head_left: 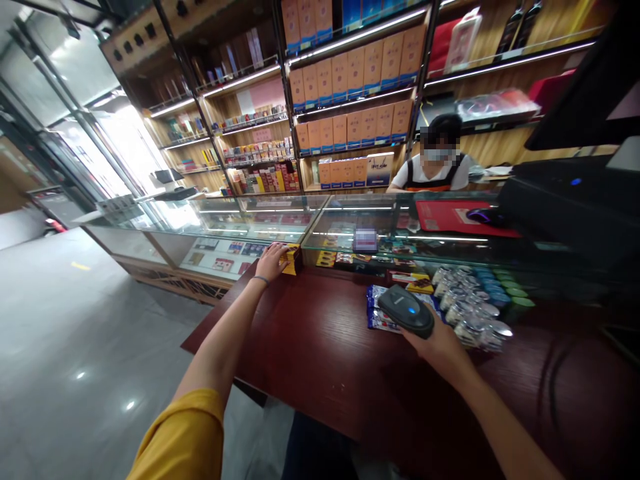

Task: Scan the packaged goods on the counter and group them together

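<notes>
At the far left end of the dark red counter, my left hand (273, 261) has its fingers over a small stack of yellow packs (293, 261). The stack stands against the glass display case. My right hand (440, 343) is wrapped round the handle of a black barcode scanner (406, 311) with a lit blue light. Beneath the scanner lies a blue and white packet (376, 317), partly hidden by it. Rows of silver-lidded containers (465, 307) stand just beyond my right hand, with blue-lidded and green-lidded ones (515, 293) beside them.
The dark red counter (310, 347) meets a glass display case (345, 213). On the glass lies a red mat (450, 217) with a mouse (483, 216). A black monitor (565, 100) rises at the right. A masked person (434, 172) is behind the case, before stocked shelves (350, 127).
</notes>
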### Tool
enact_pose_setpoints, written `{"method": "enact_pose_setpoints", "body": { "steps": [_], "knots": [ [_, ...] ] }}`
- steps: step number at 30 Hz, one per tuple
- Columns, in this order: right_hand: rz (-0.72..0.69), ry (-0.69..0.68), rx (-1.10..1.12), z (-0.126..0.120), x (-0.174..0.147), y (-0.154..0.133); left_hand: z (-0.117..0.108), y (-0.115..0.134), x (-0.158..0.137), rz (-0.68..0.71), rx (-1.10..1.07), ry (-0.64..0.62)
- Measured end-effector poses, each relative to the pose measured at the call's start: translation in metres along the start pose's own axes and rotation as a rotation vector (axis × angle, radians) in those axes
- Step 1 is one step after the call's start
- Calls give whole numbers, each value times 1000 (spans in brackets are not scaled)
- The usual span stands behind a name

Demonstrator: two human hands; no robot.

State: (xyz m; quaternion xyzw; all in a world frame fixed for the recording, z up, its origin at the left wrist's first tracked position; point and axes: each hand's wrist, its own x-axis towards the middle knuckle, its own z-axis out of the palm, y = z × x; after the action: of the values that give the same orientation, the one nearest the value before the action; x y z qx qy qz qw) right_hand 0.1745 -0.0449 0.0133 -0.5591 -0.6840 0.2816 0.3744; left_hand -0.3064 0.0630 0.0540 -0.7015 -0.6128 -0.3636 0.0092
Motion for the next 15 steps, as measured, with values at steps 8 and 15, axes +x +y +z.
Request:
{"method": "enact_pose_setpoints", "body": {
  "steps": [8, 15],
  "knots": [
    [-74, 96, 62, -17, 5, -2, 22, 35, -19, 39, 44, 117],
    [-21, 192, 109, -41, 8, -9, 84, 142, -52, 109, -462, 211]
  ]
}}
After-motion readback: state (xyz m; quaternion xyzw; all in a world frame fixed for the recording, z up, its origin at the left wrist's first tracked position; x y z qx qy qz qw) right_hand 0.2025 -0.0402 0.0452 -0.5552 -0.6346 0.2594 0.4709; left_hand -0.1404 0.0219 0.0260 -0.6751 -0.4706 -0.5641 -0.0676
